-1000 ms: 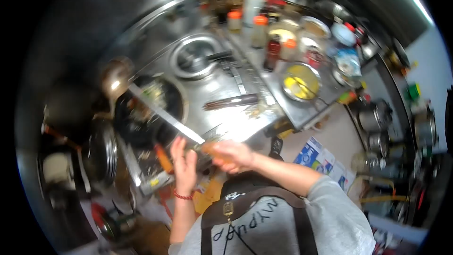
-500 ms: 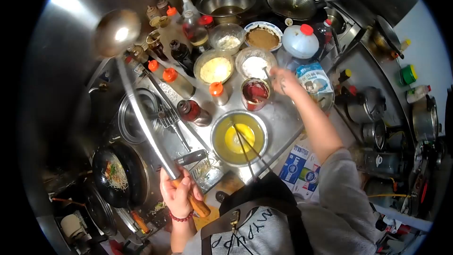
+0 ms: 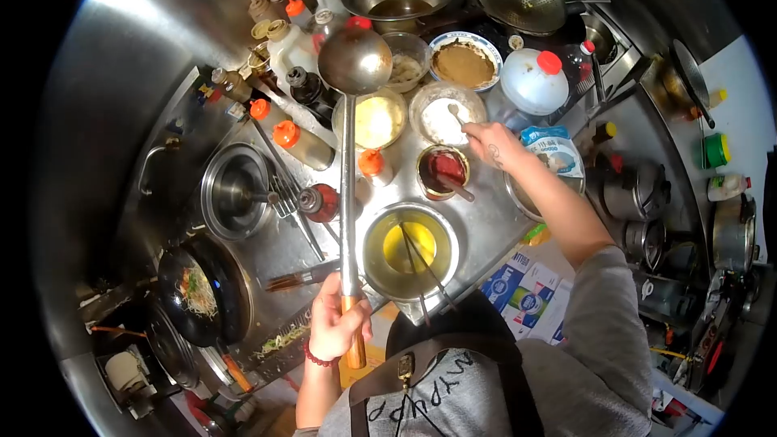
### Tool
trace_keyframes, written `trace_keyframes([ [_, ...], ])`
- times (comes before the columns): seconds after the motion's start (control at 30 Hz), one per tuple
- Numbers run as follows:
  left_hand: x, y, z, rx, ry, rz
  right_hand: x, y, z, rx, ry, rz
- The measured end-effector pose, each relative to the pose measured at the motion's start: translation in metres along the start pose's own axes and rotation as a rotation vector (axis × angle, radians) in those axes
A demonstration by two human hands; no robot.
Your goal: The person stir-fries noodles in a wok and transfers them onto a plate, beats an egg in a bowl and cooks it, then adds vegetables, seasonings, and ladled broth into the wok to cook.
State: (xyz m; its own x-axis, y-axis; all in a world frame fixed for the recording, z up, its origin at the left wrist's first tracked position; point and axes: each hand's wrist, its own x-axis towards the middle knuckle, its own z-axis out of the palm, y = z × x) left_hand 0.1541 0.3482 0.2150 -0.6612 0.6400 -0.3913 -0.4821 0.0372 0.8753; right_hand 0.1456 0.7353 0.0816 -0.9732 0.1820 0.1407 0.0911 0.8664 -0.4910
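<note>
My left hand point(image 3: 338, 322) is wrapped round the wooden handle of a long metal ladle point(image 3: 354, 61). The ladle stands tall, its round bowl hanging over the back jars. In my right hand point(image 3: 490, 144) is a small spoon point(image 3: 456, 112), its tip at the white powder in a clear bowl point(image 3: 421, 121). Close in front of that hand is an open can of dark red paste point(image 3: 443, 168) with a spoon handle sticking out. A metal pot point(image 3: 372, 263) of yellow liquid stands nearer me, with two dark chopsticks point(image 3: 422, 263) leaning in it.
A bowl of yellowish grains point(image 3: 380, 120) and a plate of brown powder point(image 3: 463, 63) sit alongside. Orange-capped squeeze bottles point(image 3: 301, 142) line the left. At lower left, a black wok point(image 3: 188, 299) holds noodle-like food. A large jug point(image 3: 534, 85) with a red cap stands right.
The ladle has swung right, from the far left to above the jars, and stands more upright. My right hand has shifted slightly, and its spoon is more visible over the white powder.
</note>
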Motion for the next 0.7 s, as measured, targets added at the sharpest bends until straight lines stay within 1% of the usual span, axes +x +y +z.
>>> trace_keyframes([
  [0.07, 0.001, 0.000, -0.001, 0.020, -0.014, -0.009, 0.003, -0.004, -0.002, 0.062, 0.016, 0.009],
  [0.13, 0.000, -0.003, -0.006, 0.027, -0.026, -0.013, 0.006, 0.001, 0.004, 0.268, 0.147, 0.159],
  [0.2, -0.002, -0.001, -0.007, 0.041, -0.019, -0.038, 0.007, 0.001, -0.004, 0.250, 0.142, 0.172],
  [0.27, -0.004, -0.003, -0.011, 0.053, -0.006, -0.047, 0.007, -0.012, -0.019, -0.046, 0.184, 0.156],
  [0.33, -0.005, -0.004, -0.012, 0.064, 0.004, -0.058, 0.008, -0.006, -0.014, -0.062, 0.142, 0.172],
  [0.4, -0.005, -0.002, -0.012, 0.125, 0.036, -0.104, 0.007, 0.006, -0.004, -0.101, 0.042, 0.062],
  [0.43, -0.004, -0.002, -0.012, 0.123, 0.036, -0.105, 0.008, 0.005, -0.004, -0.103, 0.040, 0.062],
  [0.5, -0.005, -0.003, -0.012, 0.174, 0.051, -0.099, 0.010, -0.001, -0.003, 0.183, -0.058, 0.269],
  [0.53, -0.005, -0.002, -0.012, 0.174, 0.052, -0.099, 0.012, -0.005, -0.005, 0.183, -0.058, 0.269],
  [0.6, -0.004, 0.002, -0.010, 0.208, 0.097, -0.143, 0.015, -0.013, -0.011, 0.634, -0.054, 0.629],
  [0.63, -0.004, 0.003, -0.011, 0.209, 0.097, -0.140, 0.016, -0.015, -0.014, 0.635, -0.052, 0.626],
  [0.7, -0.004, 0.004, -0.011, 0.258, 0.113, -0.151, 0.020, -0.017, -0.023, 0.738, 0.043, 0.662],
])
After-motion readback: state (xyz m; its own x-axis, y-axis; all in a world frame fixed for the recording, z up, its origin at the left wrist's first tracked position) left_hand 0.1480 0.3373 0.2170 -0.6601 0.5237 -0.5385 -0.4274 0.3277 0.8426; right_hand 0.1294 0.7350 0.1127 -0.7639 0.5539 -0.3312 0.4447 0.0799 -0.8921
